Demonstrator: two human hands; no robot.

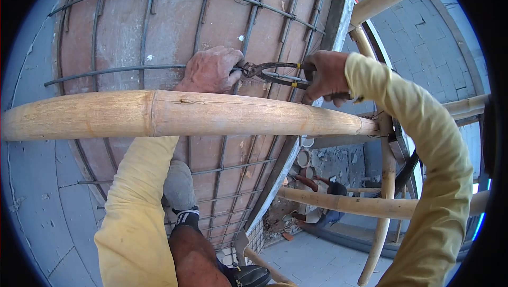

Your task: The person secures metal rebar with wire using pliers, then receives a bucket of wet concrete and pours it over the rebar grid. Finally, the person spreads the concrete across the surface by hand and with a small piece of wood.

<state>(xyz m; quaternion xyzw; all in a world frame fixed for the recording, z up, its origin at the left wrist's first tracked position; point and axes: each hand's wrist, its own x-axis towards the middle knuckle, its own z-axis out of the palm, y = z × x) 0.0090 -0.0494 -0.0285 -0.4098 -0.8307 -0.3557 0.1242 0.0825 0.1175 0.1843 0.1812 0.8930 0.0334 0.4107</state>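
Note:
My right hand (329, 75) is wrapped round the handles of a pair of pincers (252, 70) with yellow bands on them. Their jaws point left and meet the steel bars right beside my left hand (210, 69). That hand is closed on a horizontal steel reinforcing bar (135, 68), knuckles up; whether it also pinches a tie wire is hidden. The bar belongs to a grid of rods (145, 27) lying over a reddish-brown formwork panel (124, 27). Both forearms are in yellow sleeves.
A thick bamboo pole (211, 113) crosses over my left forearm. More bamboo poles (346, 203) stand at the right. The panel ends at a metal edge (275, 181). Far below, another person (334, 197) bends near buckets (304, 159) and rubble. My foot (180, 184) rests by the grid.

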